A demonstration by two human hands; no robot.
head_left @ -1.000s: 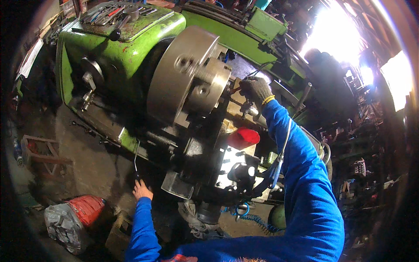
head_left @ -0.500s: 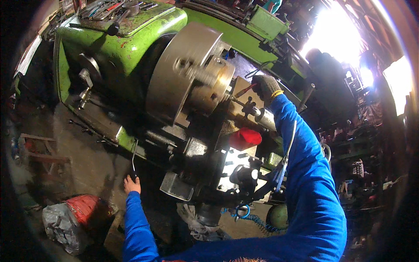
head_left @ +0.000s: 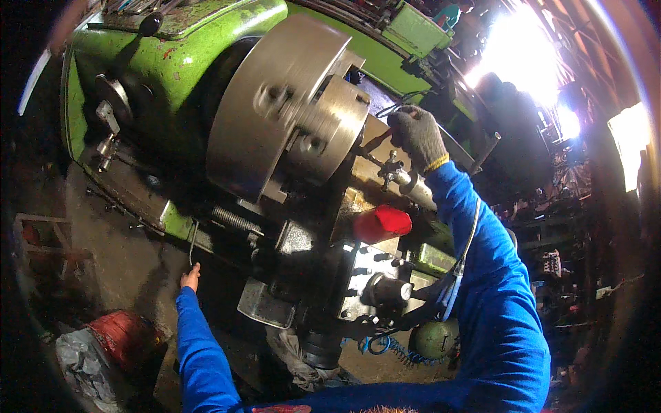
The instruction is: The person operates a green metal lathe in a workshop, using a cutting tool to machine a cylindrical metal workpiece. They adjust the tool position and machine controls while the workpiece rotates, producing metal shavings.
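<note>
My bare left hand (head_left: 192, 277) is closed around the lower end of a thin metal lever (head_left: 193, 244) on the front of a green lathe. My right hand (head_left: 418, 134), in a grey knitted glove with a yellow cuff, pinches a slim reddish-brown stick-like tool (head_left: 376, 142). Its tip points at the round steel workpiece (head_left: 337, 120) gripped in the large chuck (head_left: 251, 103). The kind of tool is not clear. Just below the glove lies a metal shaft with a cross-shaped fitting (head_left: 392, 172).
A red cup-like object (head_left: 383, 224) sits beside the bolted tool post (head_left: 372, 286). The green headstock (head_left: 186, 76) fills the upper left. A crank handle (head_left: 107, 138) sticks out at its front. Red and grey bags (head_left: 89, 358) lie on the floor.
The view has shifted, so the lathe appears lower left and larger. The chuck looks less blurred. My left hand now covers the lever's dark grip. My right hand still holds the tool near the workpiece.
</note>
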